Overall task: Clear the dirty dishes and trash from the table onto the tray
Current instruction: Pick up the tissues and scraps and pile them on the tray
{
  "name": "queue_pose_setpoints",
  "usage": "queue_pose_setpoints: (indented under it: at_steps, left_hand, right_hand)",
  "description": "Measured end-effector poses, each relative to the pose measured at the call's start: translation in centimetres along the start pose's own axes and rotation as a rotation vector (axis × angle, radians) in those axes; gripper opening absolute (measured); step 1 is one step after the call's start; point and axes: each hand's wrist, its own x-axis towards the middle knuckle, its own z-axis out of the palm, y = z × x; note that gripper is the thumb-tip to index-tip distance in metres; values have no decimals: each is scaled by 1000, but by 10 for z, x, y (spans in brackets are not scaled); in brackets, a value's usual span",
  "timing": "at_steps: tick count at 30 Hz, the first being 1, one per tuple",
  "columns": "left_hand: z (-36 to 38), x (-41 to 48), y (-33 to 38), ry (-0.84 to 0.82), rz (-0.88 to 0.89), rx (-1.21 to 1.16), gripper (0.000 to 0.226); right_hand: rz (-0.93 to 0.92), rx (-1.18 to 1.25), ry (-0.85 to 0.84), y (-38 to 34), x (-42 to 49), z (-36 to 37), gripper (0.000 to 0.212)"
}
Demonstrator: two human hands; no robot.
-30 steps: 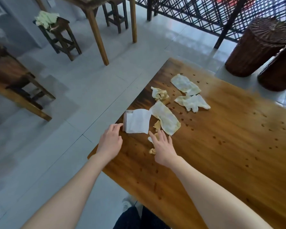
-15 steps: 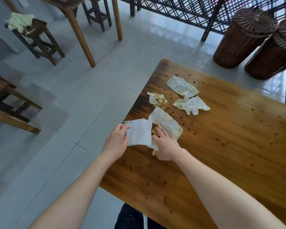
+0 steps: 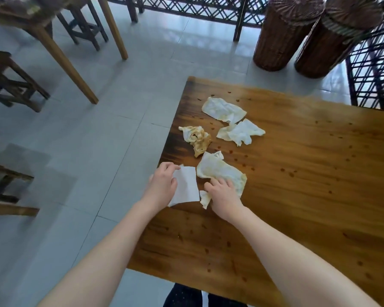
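Forearms (image 3: 111,247), left hand (image 3: 162,187) & right hand (image 3: 223,194) all bare; dark trousers (image 3: 182,295) w/ tiny pale dots.

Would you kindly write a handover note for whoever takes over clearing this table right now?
Left hand pinches the white sheet at the table edge.
Right hand curls on the near napkin.
Wad, far napkin and crumpled napkin lie beyond, untouched.
Tray not in view; nothing cleared yet.
Left: gather all the paper, find the tray.
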Motion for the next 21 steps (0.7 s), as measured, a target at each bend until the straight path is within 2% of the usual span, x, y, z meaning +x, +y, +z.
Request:
queue_pose_setpoints:
  at_steps: [7,13,17,21]
  left_hand:
    - [7,23,24,14,107,15,31]
    - [15,47,54,-35,174,121,37]
    - [28,64,70,-135,169,273,49]
    - [49,82,84,-259,169,364,74]
  right_hand:
    - [6,190,109,14,-20,-12,29]
    - [169,368,233,34,-40,-24,22]
    - [236,381,264,58,-54,-31,20]
    - [287,390,284,86,-74,-33,10]
